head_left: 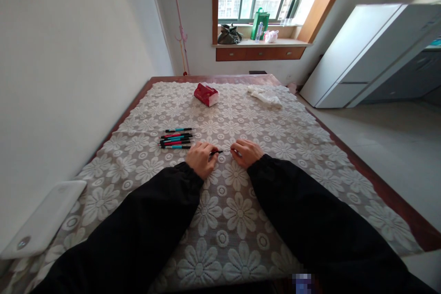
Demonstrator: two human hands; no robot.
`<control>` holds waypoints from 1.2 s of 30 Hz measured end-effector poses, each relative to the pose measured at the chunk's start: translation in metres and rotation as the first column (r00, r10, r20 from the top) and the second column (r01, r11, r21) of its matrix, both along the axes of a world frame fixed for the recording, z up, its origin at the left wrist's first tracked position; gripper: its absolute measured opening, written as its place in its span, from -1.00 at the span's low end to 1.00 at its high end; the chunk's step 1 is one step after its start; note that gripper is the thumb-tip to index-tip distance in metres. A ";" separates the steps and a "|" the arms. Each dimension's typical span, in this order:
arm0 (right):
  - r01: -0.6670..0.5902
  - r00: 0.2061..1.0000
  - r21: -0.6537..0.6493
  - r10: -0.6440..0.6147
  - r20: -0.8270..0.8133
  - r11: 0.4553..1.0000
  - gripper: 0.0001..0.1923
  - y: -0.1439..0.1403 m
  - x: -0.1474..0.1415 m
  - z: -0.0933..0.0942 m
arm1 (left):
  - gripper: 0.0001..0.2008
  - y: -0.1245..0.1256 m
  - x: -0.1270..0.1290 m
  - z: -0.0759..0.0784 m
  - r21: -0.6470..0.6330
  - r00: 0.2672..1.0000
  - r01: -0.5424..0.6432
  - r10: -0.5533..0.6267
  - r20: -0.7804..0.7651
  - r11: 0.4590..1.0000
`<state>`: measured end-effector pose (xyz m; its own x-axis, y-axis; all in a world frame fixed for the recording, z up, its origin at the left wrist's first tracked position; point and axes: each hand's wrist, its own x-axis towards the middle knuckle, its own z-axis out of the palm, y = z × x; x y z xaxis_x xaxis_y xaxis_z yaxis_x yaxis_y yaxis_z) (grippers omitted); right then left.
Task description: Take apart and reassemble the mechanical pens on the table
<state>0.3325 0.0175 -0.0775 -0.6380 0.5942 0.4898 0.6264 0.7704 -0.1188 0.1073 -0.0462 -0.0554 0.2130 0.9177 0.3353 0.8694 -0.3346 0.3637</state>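
Note:
My left hand (202, 158) is closed round a pen, whose black end (216, 152) sticks out past the fingertips toward the right. Most of its barrel is hidden by the hand. A thin, pale piece (225, 150) bridges the short gap from that black end to my right hand (245, 152). The fingers of the right hand are pinched together at the far end of this piece; what exactly they grip is too small to make out. Just left of my left hand, several pens (177, 138) with blue or red barrels and black ends lie side by side on the cloth.
A grey lace tablecloth (237, 213) with white flowers covers the wooden table. Farther back lie a red tissue packet (206, 95) and a crumpled white plastic bag (265, 97). A white flat object (44, 220) sits at the left edge, by the wall.

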 end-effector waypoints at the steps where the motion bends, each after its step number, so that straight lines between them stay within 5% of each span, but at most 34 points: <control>1: -0.003 1.000 -0.003 0.003 0.003 1.000 -0.82 0.000 0.000 0.000 | -0.87 0.000 0.000 0.000 0.002 1.000 0.008 -0.008 0.002 1.000; 10: -0.161 0.987 -0.036 0.161 -0.003 0.986 -0.83 -0.008 -0.007 0.004 | -0.87 0.001 -0.002 -0.001 0.010 0.996 0.092 -0.092 0.013 0.996; 14: -0.236 0.968 -0.070 0.228 -0.104 0.969 -0.66 -0.012 -0.010 0.002 | -0.86 0.002 -0.004 -0.002 0.024 0.990 0.137 -0.138 0.024 0.990; 25: -0.044 0.999 -0.057 0.043 -0.004 0.997 -0.86 -0.008 -0.005 0.001 | -0.89 0.001 -0.004 -0.002 0.073 0.985 0.149 -0.155 0.078 0.986; 36: -0.062 0.998 -0.178 0.056 -0.038 0.982 -0.75 -0.011 -0.005 0.005 | -0.84 0.004 -0.006 -0.005 0.040 0.989 0.125 -0.128 0.075 0.991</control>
<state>0.3273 0.0067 -0.0725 -0.6601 0.6358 0.4000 0.5737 0.7705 -0.2779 0.1018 -0.0418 -0.0603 0.2990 0.8724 0.3868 0.7889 -0.4540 0.4141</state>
